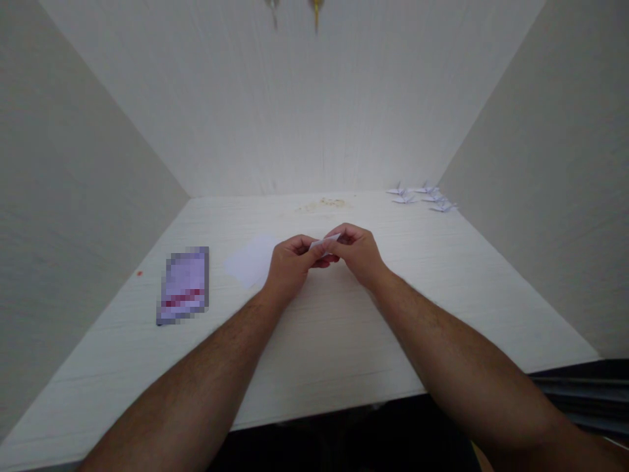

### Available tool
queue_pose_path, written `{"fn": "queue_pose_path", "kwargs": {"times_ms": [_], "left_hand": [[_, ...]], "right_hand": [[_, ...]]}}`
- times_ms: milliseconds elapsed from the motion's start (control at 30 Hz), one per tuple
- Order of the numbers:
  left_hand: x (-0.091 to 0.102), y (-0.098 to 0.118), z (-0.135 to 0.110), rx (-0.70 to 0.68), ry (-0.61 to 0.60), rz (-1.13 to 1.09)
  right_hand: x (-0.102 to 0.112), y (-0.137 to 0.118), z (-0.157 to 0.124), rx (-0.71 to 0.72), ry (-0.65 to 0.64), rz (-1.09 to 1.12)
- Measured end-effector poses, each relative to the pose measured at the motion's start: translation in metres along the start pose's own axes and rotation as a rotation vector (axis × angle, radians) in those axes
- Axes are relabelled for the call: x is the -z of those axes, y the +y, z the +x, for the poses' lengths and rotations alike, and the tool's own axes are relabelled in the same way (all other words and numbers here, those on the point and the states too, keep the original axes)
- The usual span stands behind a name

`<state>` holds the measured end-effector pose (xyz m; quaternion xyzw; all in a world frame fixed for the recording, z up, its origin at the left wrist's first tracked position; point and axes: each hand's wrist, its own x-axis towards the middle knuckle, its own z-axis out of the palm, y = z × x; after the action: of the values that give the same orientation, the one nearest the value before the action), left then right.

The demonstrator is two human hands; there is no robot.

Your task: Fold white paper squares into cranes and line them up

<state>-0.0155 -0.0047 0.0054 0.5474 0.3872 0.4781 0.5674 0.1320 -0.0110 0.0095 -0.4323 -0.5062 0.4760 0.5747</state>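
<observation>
Between the fingertips of both hands is a small folded piece of white paper (pixel 325 244), held a little above the table. My left hand (pixel 295 259) pinches its left side, thumb on top. On the other side my right hand (pixel 354 248) grips the right part with thumb and fingers. The fingers cover much of the paper, so its full shape is hidden. Flat on the table just left of my left hand lie white paper sheets (pixel 250 259), partly covered by that hand.
Several folded white paper cranes (pixel 422 195) stand at the table's back right corner. A pixelated purple rectangular item (pixel 184 285) lies at left, near a small red spot (pixel 140 273). Walls enclose the white table (pixel 314 354) at the back and both sides. Brownish marks (pixel 327 203) show near the back wall.
</observation>
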Motion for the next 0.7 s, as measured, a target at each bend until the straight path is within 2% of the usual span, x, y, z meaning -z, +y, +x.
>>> {"fn": "queue_pose_path", "kwargs": {"times_ms": [400, 700], "left_hand": [[0.001, -0.0052, 0.002, -0.003, 0.004, -0.079], [-0.0011, -0.0025, 0.0011, 0.007, 0.022, -0.059]], "right_hand": [[0.0035, 0.0025, 0.0021, -0.012, 0.017, 0.118], [0.0004, 0.0004, 0.0001, 0.033, 0.021, 0.034]]}}
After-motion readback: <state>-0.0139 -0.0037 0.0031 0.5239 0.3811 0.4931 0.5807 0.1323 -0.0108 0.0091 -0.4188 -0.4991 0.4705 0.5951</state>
